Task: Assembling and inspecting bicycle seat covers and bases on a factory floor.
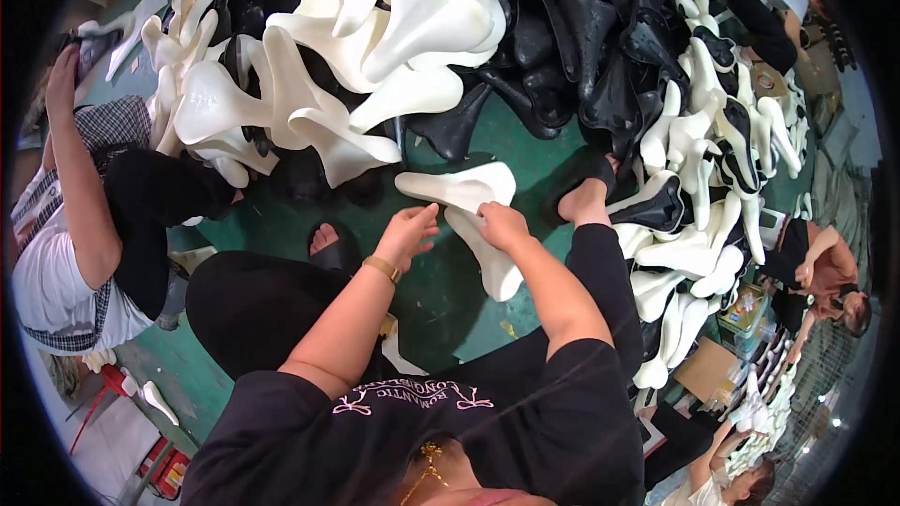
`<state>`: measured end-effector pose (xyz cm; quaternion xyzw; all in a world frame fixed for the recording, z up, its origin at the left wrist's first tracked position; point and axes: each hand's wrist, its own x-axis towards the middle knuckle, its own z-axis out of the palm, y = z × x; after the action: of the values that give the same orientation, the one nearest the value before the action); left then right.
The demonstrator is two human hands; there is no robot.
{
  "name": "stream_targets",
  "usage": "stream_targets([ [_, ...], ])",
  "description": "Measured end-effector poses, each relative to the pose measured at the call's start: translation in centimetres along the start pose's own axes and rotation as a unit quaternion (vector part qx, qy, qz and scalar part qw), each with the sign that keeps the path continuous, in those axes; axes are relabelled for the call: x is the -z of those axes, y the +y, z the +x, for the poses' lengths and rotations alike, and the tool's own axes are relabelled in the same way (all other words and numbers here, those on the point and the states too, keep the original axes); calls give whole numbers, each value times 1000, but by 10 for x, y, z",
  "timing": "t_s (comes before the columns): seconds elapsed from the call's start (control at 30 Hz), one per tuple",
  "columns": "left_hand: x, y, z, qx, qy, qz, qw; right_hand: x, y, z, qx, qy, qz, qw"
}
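Two white bicycle saddle pads lie across each other at an angle in front of me. The upper saddle pad [455, 186] points its narrow nose to the left, and the lower saddle pad [489, 258] slants down to the right. My right hand [504, 225] is closed on the edge of a pad where the two meet; its fingertips are partly hidden. Just left of them is my left hand [405, 238], with thumb and forefinger drawn together near the upper pad and the other fingers curled. Anything in that pinch is too small to make out.
A heap of white saddle pads [412, 28] rises ahead, with black saddle pieces [572, 37] behind and beside it. Another mixed pile [703, 150] stands at my right. My feet rest on the green floor [427, 305]. A person [89, 197] sits at left; others work at right.
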<state>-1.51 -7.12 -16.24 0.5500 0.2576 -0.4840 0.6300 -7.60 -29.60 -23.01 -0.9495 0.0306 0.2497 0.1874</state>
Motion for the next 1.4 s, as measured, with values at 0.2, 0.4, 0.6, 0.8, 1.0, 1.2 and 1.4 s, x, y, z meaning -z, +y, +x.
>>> stream_targets([
  [0.2, 12, -4, 14, -140, 150, -94, 974, 44, -34, 2, 87, -283, 369, 881],
  [0.4, -7, 27, 1, -243, 277, 67, 927, 2, -15, 86, -185, -145, 689, 685],
  [0.6, 2, 28, -2, -282, 172, 1, 944, 3, -42, 169, -349, 93, 893, 269],
  [0.8, 3, 41, -20, -313, 82, -96, 941, 68, 6, 93, -282, 169, 713, 619],
  [1.0, -1, 58, -45, -309, -55, -273, 909, 101, 24, -39, -222, 145, 839, 475],
  [1.2, -4, 68, -84, -316, -66, -271, 907, 142, -84, -147, -1, 272, 806, 526],
  [1.4, -14, 61, -108, -302, -156, -260, 904, 136, -175, -202, 117, 440, 258, 852],
])
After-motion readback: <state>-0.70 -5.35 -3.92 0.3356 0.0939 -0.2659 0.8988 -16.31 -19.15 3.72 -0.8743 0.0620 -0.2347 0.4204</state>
